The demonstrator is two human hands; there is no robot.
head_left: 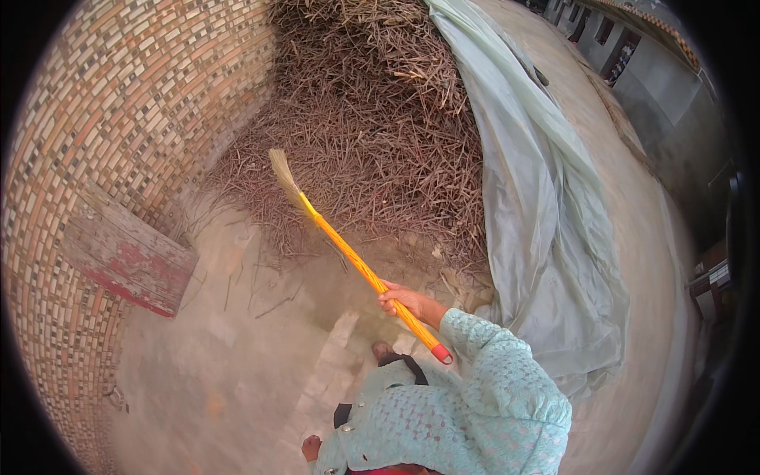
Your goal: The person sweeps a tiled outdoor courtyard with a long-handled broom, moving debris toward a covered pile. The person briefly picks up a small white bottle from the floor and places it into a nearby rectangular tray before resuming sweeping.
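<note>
Gripping the broom (349, 253) in wrapped fingers, the right hand (408, 301), nearer the stick pile (380, 142), slants its length toward the pile's left side; I cannot tell how the left hand (310, 448) is closed.

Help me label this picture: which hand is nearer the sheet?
Right. The right hand, holding the broom, is left of the sheet; the left hand is lower and farther left, near the bottom edge.
</note>
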